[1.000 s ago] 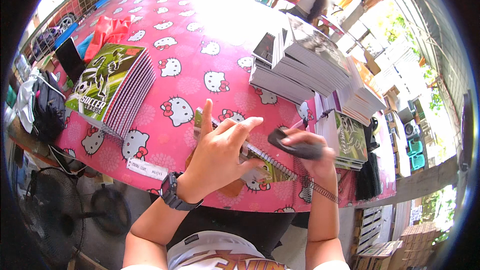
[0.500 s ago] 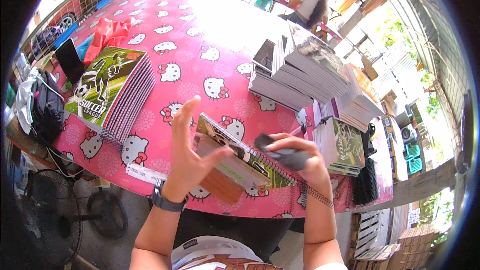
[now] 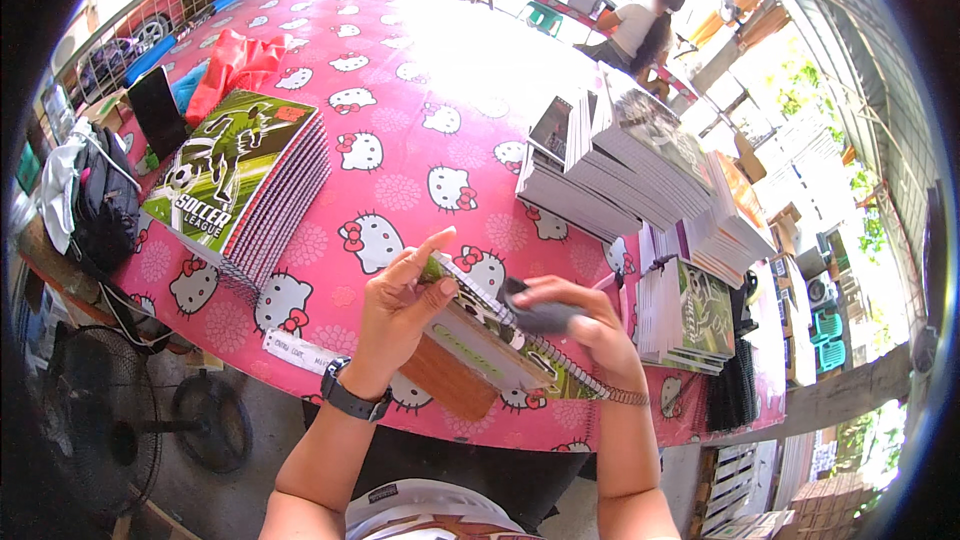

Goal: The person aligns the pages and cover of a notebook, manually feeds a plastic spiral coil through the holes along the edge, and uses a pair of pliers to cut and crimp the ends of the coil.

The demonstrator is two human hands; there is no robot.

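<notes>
A spiral notebook point(image 3: 478, 302) with a green and black cover leans on a wooden stand point(image 3: 450, 377) in front of me. My left hand point(image 3: 400, 308), wearing a dark watch, has its thumb and fingers on either side of the notebook's upper left corner. My right hand point(image 3: 590, 325) is wrapped round a dark grey block-like thing point(image 3: 545, 314) against the notebook's bound edge; motion blurs it, and its kind is unclear. A loose wire coil point(image 3: 600, 388) runs past the notebook's lower right end, beside my right wrist.
At left stands a stack of spiral notebooks point(image 3: 250, 180), with a phone point(image 3: 157, 112) and red cloth point(image 3: 237, 65) behind. Unbound book stacks point(image 3: 620, 160) and black wire coils point(image 3: 730, 385) lie right. A paper strip point(image 3: 297, 348) is on the pink table point(image 3: 390, 240). A person point(image 3: 640, 30) sits far off.
My left hand has come in from open, its thumb and fingers now at the notebook's corner. My right hand has moved slightly left along the bound edge with the grey thing.
</notes>
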